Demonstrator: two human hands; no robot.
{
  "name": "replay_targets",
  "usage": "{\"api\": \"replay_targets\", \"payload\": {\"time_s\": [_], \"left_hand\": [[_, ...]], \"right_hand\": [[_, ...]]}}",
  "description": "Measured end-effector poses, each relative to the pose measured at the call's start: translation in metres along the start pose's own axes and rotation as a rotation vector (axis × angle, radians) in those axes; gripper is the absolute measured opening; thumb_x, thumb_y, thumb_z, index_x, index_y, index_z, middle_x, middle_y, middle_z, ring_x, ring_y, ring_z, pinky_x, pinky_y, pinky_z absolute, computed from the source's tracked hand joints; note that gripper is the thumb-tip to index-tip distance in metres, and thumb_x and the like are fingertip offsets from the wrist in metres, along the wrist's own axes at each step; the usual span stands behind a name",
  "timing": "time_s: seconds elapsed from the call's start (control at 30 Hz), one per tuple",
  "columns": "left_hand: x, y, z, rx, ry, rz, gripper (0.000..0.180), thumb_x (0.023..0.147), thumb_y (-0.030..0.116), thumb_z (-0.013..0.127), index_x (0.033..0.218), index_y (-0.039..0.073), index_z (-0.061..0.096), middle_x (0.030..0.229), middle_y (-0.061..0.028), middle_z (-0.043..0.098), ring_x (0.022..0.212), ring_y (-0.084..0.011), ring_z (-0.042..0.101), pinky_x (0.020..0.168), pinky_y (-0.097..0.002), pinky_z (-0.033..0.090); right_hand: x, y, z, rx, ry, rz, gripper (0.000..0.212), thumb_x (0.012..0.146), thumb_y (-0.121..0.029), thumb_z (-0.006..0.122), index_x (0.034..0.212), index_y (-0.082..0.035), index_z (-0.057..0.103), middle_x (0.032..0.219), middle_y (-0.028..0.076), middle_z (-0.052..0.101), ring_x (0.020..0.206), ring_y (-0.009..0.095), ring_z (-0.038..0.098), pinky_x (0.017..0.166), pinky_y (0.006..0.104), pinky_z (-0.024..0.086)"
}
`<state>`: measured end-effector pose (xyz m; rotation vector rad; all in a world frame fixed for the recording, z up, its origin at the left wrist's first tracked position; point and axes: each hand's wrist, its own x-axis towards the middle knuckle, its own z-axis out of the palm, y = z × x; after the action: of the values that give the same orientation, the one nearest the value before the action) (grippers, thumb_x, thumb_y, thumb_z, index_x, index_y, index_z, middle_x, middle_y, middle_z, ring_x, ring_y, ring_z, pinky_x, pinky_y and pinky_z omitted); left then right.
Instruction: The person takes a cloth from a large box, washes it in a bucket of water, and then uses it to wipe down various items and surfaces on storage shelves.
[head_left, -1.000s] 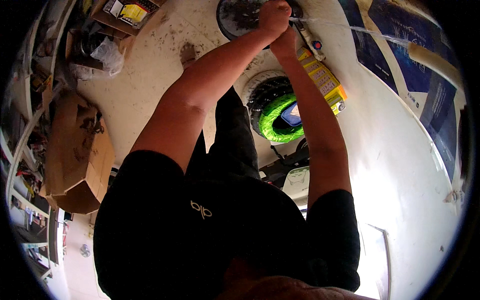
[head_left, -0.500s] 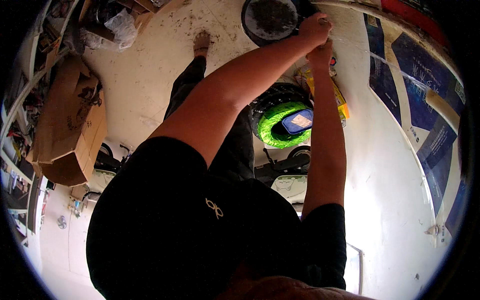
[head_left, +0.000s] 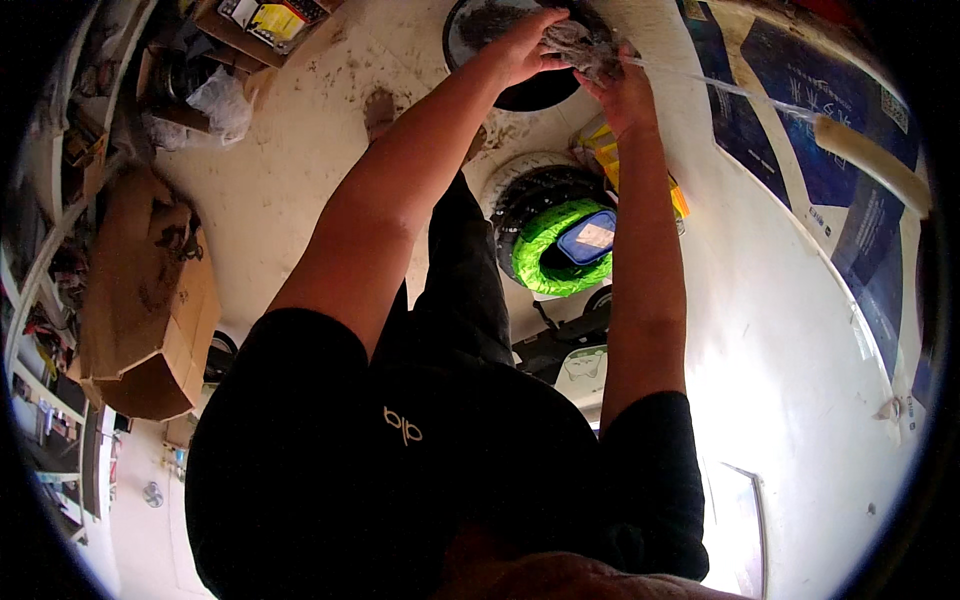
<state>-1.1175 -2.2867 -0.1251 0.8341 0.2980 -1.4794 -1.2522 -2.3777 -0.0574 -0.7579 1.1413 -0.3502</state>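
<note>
The left hand (head_left: pixel 530 48) and right hand (head_left: pixel 622 92) both grasp a bunched grey cloth (head_left: pixel 578 48) — it is between them, over the right edge of the black basin (head_left: pixel 535 98). The cloth is taken up, not yet laid down; I judge the work unfinished. Dark stains mark the pale floor (head_left: pixel 300 150) — a green ring (head_left: pixel 532 245) lies toward its right edge, near the white wall (head_left: pixel 745 300), and a carton (head_left: pixel 140 300) toward its left.

Cloth (head_left: pixel 580 48) between left hand (head_left: pixel 522 50) and right hand (head_left: pixel 624 98)
</note>
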Motion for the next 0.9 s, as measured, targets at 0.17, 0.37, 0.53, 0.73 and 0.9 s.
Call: {"api": "replay_targets", "payload": {"time_s": [0.17,0.37,0.53,0.73,0.9], "left_hand": [[-0.013,-0.004,0.021,0.525,-0.071,0.051,0.089,0.085,0.032,0.064,0.144,0.002,0.004,0.142,-0.0237,0.025,0.129,-0.0360,0.034,0.103,-0.0475,0.039],[-0.023,0.003,0.044,0.448,-0.034,-0.085,0.092,0.086,0.036,0.063,0.145,0.008,-0.002,0.143,-0.0211,0.025,0.128,-0.0340,0.035,0.098,-0.0520,0.043],[-0.001,-0.034,0.021,0.180,0.116,-0.066,0.053,0.091,0.037,0.054,0.133,0.007,0.040,0.124,-0.0135,0.046,0.111,-0.0286,0.051,0.095,-0.0505,0.043],[0.013,-0.038,-0.022,0.300,0.224,-0.145,0.063,0.086,0.041,0.061,0.133,0.008,0.035,0.130,-0.0145,0.039,0.119,-0.0317,0.044,0.093,-0.0482,0.047],[0.004,-0.035,-0.029,0.390,0.053,-0.193,0.067,0.083,0.034,0.066,0.133,0.005,0.034,0.141,-0.0159,0.030,0.128,-0.0319,0.035,0.095,-0.0523,0.046]], "right_hand": [[-0.008,0.001,0.006,-0.264,-0.094,-0.048,0.051,0.093,-0.039,0.050,0.128,-0.003,0.039,0.125,0.014,0.047,0.116,0.029,0.047,0.098,0.0444,0.043],[-0.011,0.002,0.013,-0.138,-0.055,0.036,0.057,0.093,-0.052,0.036,0.137,-0.015,0.036,0.133,0.007,0.045,0.119,0.020,0.045,0.096,0.0358,0.038],[-0.010,0.018,0.023,-0.624,0.033,-0.001,0.060,0.091,-0.044,0.050,0.139,-0.010,0.036,0.136,0.007,0.043,0.120,0.021,0.045,0.096,0.0348,0.037],[0.018,0.063,0.000,-0.297,0.166,0.133,0.058,0.090,-0.036,0.056,0.137,-0.008,0.037,0.131,0.008,0.046,0.116,0.024,0.047,0.093,0.0381,0.039],[-0.012,0.040,0.033,-0.280,-0.118,0.187,0.042,0.092,-0.029,0.054,0.130,-0.011,0.046,0.125,0.002,0.049,0.112,0.018,0.049,0.092,0.0345,0.038]]}}
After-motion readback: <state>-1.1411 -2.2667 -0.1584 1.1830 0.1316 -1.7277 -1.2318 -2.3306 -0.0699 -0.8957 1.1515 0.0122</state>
